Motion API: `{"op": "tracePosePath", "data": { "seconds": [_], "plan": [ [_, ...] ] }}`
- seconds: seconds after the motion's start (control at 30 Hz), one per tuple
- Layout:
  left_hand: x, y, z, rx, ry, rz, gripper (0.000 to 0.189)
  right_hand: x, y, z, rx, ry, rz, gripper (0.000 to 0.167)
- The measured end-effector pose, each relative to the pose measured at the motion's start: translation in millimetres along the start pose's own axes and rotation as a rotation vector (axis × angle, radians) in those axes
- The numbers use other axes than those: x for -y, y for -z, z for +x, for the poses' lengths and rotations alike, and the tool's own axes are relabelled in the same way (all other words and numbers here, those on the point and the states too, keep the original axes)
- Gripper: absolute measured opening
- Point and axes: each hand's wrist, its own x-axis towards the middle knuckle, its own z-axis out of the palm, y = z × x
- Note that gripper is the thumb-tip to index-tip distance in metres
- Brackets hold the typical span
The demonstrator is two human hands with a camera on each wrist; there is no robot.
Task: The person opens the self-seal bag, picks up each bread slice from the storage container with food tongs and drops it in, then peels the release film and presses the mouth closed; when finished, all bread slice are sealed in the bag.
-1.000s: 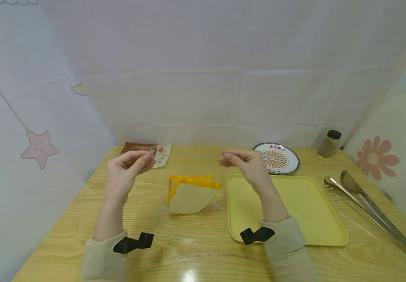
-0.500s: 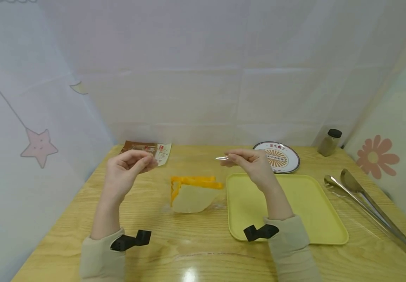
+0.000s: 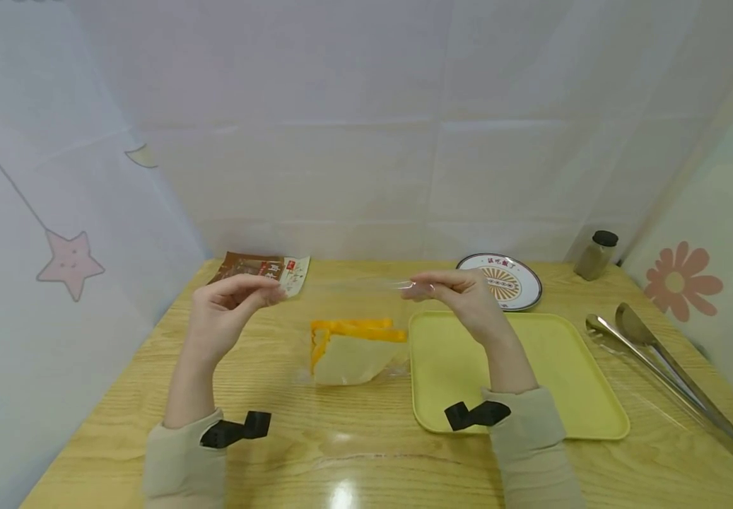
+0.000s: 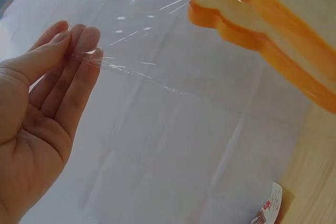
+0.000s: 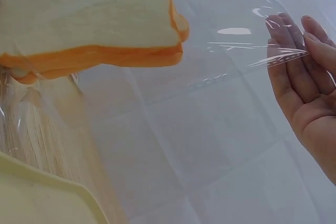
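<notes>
Between my two hands hangs a clear plastic bag [image 5: 226, 98] with bread slices [image 3: 353, 360] in its lower part. The bread is pale with an orange crust, and more than one slice shows through the film in both wrist views. My left hand [image 3: 216, 322] pinches one upper corner of the bag between thumb and fingers. At the other upper corner, my right hand [image 3: 468, 307] pinches the film the same way. The film's edge runs nearly level from hand to hand, faint in the head view. Whether the bag's bottom touches the table I cannot tell.
Under and beside my right arm lies a yellow tray [image 3: 557, 375]. A patterned plate [image 3: 512, 272] and a dark-lidded jar [image 3: 595, 256] stand behind it. Metal tongs [image 3: 665, 378] lie at the right. A brown and white packet [image 3: 264, 268] lies back left on the wooden table [image 3: 277, 452].
My right hand has shifted slightly right, and the bread in the bag has drifted a little right too. The film's upper edge now shows stretched between the hands.
</notes>
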Motion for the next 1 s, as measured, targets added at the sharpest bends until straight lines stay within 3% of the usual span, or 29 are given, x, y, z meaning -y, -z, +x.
{"op": "tracePosePath", "data": {
  "seconds": [0.13, 0.4, 0.53, 0.77, 1.0],
  "plan": [
    [1.2, 0.5, -0.1, 0.037, -0.074, -0.041, 0.018, 1, 1, -0.3, -0.034, -0.036, 0.005, 0.037],
    [4.5, -0.8, 1.0, 0.111, -0.197, -0.070, 0.026, 4, 3, -2.1, -0.008, -0.069, -0.044, 0.027],
    [4.1, -0.9, 1.0, 0.108, -0.198, -0.076, 0.027, 6, 5, -2.4, 0.003, -0.064, -0.093, 0.023],
    [2.4, -2.0, -0.3, 0.081, -0.179, -0.054, 0.028, 8, 5, -3.1, 0.025, -0.007, -0.055, 0.018],
    [2.1, -4.5, -0.7, 0.046, -0.184, -0.022, 0.026, 11, -1, -2.6, -0.013, 0.086, -0.124, 0.013]
  ]
}}
